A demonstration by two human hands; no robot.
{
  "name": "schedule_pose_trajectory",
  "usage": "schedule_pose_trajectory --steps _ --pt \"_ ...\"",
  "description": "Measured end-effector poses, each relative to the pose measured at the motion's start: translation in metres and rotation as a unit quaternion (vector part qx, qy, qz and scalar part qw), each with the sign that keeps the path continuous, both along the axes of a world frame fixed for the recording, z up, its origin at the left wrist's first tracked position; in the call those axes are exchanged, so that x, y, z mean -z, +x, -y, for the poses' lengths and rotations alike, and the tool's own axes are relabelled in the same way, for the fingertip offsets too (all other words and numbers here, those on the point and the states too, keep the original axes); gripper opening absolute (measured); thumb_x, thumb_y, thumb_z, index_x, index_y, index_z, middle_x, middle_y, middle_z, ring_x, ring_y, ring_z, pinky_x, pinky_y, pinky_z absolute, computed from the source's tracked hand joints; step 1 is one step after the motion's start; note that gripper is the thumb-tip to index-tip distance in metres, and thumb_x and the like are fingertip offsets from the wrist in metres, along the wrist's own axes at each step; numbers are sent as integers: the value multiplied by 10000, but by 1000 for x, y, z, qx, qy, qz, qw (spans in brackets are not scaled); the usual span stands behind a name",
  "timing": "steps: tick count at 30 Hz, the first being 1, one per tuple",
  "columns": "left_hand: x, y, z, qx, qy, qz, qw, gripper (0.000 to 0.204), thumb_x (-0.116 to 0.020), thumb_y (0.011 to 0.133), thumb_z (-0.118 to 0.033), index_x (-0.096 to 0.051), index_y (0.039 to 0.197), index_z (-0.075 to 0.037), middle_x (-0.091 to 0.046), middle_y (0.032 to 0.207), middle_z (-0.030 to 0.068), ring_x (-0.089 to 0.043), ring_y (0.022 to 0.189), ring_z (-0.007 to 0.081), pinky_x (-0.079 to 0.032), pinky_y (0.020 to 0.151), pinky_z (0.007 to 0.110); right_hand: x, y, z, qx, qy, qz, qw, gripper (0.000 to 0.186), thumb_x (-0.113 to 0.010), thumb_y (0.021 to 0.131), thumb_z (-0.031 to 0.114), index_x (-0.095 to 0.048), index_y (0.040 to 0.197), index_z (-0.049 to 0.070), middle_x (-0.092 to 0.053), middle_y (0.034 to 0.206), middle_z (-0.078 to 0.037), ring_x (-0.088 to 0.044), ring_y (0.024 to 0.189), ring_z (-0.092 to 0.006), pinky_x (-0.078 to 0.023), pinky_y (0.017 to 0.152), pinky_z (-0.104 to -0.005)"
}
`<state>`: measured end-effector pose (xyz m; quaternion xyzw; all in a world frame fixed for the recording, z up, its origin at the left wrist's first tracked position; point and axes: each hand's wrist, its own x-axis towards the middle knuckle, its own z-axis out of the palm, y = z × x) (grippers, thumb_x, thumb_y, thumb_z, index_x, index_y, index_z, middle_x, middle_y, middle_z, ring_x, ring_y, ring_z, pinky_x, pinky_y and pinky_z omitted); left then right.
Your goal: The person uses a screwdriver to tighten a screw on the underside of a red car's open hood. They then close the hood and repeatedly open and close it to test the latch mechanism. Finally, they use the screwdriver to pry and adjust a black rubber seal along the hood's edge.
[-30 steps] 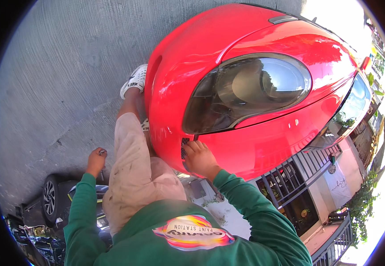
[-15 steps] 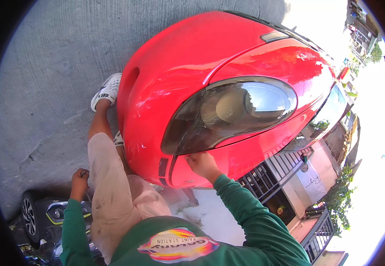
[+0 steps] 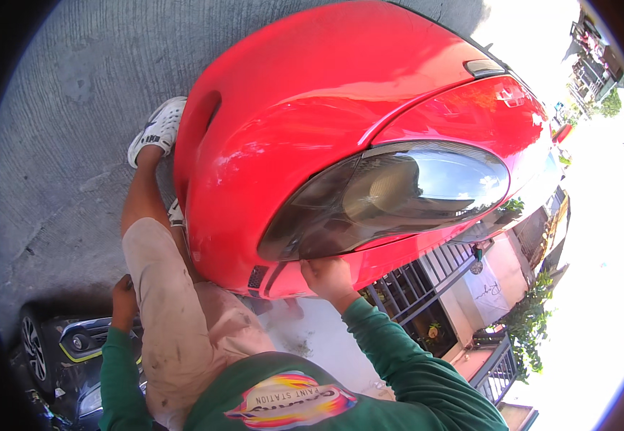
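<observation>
Right hand point(image 3: 326, 279): at the near edge of the headlamp point(image 3: 398, 190), fingers bent and drawn close together against the red panel just beside the lens corner. Grip narrow; cannot tell whether anything is pinched in it or the fingertips only press.

Left hand point(image 3: 123, 294): low on the left beside the beige shorts point(image 3: 165, 287), in shade, fingers seemingly curled. Contents cannot be told.

Headlamp: set in the front of the red car point(image 3: 254, 136), lens in place, red bodywork on its far and near sides. A dark seam point(image 3: 277, 276) runs from its near corner, left of the right hand, with a black mesh strip point(image 3: 256, 277) just left of that.

Progress, judged: the lamp looks seated. The seam reads as a gap not closed up, so the near corner appears the unsettled part; whether the lamp is fastened does not show.
</observation>
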<state>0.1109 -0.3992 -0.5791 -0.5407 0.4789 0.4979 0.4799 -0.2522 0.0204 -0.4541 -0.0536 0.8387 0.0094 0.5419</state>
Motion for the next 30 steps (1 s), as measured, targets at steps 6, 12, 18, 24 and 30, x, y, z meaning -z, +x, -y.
schedule_pose_trajectory --steps 6,12,18,24,30 --pt "-8 -37 12 59 6 10 998 226 -602 989 -97 -705 1144 31 -784 1065 202 -735 945 268 -556 850 377 1 7 -3 11 -12 -46 999 387 -710 925 383 -750 627 139 -662 562 -90 -678 536 -334 -568 551 -467" --pt "-36 -99 32 119 5 76 990 208 -604 987 -129 -717 1122 -18 -733 894 123 -695 713 228 -575 630 350 -3 9 -3 -13 0 -54 998 414 -691 927 404 -744 611 141 -673 576 -97 -690 555 -340 -580 567 -473" --pt "-46 -89 46 159 -20 3 987 208 -638 972 -149 -718 1115 -21 -694 836 114 -656 625 203 -571 506 367 -10 15 3 35 37 -74 996 462 -657 942 437 -726 619 114 -681 608 -117 -701 636 -371 -579 648 -515" --pt "-82 -119 61 241 -78 -72 965 206 -664 986 -165 -725 1117 -19 -682 806 108 -659 611 212 -566 512 382 -38 87 -3 178 -84 -183 963 288 -672 958 295 -698 1067 30 -749 870 -172 -739 839 -372 -592 781 -483" --pt "-117 -135 81 368 -139 -134 909 212 -656 989 -168 -718 1133 -26 -681 812 115 -655 613 215 -562 508 382 -70 302 -22 498 -138 -68 854 264 -697 952 208 -711 1123 7 -770 949 -181 -758 926 -318 -585 846 -422"
